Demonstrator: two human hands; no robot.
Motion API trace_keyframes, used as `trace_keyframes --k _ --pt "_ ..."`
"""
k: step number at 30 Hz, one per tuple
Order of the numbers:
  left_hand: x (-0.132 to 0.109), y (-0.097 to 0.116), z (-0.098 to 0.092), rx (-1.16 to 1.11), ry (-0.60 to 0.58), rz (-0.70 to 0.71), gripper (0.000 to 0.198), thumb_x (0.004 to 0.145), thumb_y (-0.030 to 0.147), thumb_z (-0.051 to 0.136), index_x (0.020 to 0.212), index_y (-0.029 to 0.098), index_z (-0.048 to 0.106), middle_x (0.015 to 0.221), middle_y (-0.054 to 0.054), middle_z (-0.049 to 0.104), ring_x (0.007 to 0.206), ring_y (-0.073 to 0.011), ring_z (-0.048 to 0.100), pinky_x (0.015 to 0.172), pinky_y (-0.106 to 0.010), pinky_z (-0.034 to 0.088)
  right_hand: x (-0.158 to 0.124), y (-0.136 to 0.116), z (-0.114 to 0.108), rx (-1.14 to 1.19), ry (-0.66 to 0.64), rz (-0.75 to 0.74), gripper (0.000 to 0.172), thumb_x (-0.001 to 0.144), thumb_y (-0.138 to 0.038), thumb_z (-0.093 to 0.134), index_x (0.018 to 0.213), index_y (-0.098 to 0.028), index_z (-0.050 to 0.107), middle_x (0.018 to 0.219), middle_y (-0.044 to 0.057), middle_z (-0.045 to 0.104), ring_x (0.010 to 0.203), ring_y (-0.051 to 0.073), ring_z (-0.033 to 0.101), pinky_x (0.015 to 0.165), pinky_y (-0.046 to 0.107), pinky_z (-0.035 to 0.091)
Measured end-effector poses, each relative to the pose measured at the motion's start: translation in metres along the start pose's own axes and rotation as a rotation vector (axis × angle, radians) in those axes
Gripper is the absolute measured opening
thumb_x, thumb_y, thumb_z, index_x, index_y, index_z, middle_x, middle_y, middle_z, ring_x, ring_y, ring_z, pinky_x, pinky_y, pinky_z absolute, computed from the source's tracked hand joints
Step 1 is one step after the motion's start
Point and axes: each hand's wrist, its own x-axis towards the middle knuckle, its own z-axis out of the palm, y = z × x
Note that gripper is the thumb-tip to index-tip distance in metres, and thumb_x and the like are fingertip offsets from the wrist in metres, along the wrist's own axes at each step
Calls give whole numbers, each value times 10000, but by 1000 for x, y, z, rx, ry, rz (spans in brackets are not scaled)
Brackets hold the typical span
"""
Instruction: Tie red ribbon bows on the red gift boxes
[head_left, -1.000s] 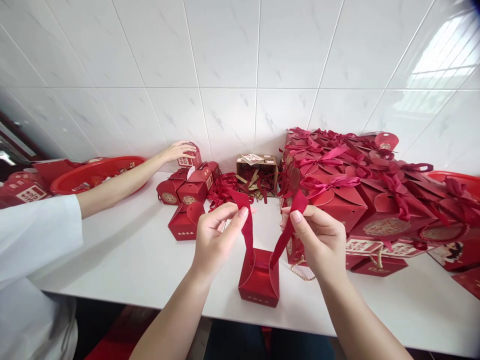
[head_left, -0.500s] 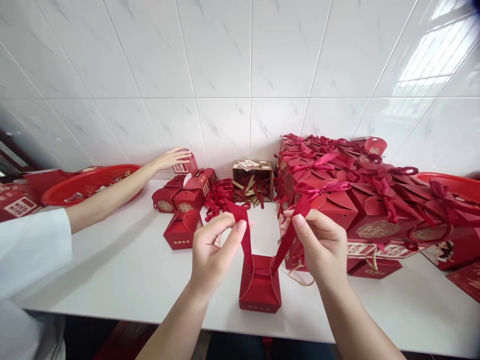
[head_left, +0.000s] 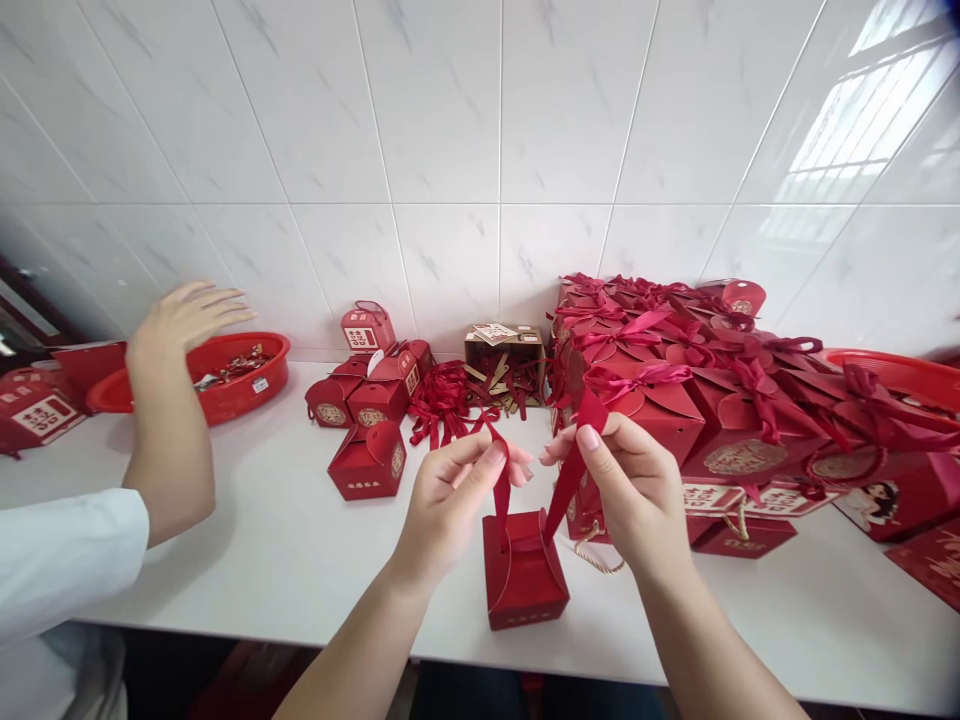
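Note:
A small red gift box [head_left: 528,585] stands on the white table in front of me. A red ribbon [head_left: 564,497] runs through the holes near its top, and its two ends rise from the box. My left hand [head_left: 450,490] pinches one end between thumb and fingers. The other end is pinched in my right hand [head_left: 626,475]. Both hands are above the box, a short way apart, and the ribbon ends are not crossed.
To the right stands a big stack of ribbon-tied red boxes [head_left: 645,400]. Ahead lie loose red ribbons [head_left: 442,395] and an open carton [head_left: 504,365] of strips. More red boxes [head_left: 367,460] stand left, near a red basin [head_left: 247,390] under a co-worker's hand [head_left: 191,315].
My hands have drawn slightly closer together, and the left ribbon end has twisted narrower. The co-worker's hand has left the box at the back and moved left over the basin.

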Motion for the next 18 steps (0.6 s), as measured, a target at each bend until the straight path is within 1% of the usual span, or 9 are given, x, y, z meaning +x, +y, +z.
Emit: trace_keyframes --k 3,7,10,15,17,18 --pt "1 1 1 47 78 16 265 881 407 588 817 196 735 755 -68 666 780 -220 612 809 -358 483 -1 0 -1 12 18 -11 138 940 -252 551 869 -213 662 764 -1 688 730 131 660 724 268 543" --pt "6 4 0 125 152 80 242 879 393 603 871 203 752 904 -77 714 935 -236 627 900 -354 466 -2 -1 -4 22 54 -4 102 910 -258 600 884 -217 691 763 -1 690 730 130 663 712 256 553" --pt "8 6 -1 137 147 105 222 883 372 608 898 210 760 913 -63 722 946 -220 634 907 -334 467 -4 -3 -7 31 88 2 93 891 -264 625 883 -216 704 771 4 695 724 139 670 707 270 569" --pt "5 7 1 115 130 82 212 910 354 575 911 221 740 904 -36 710 924 -180 625 901 -298 457 -7 -5 -11 32 116 14 104 893 -272 619 858 -209 695 765 14 700 727 151 673 726 299 568" --pt "4 8 3 123 83 64 237 934 355 534 886 210 714 865 -30 689 878 -167 615 870 -292 456 -8 -4 -11 9 111 36 116 894 -277 616 847 -196 683 722 14 696 698 146 672 701 284 565" --pt "4 8 5 126 38 47 252 945 357 513 865 205 697 822 -22 670 843 -159 609 839 -284 460 -7 -3 -10 4 102 60 107 887 -280 625 850 -192 674 691 8 690 645 135 663 652 265 561"
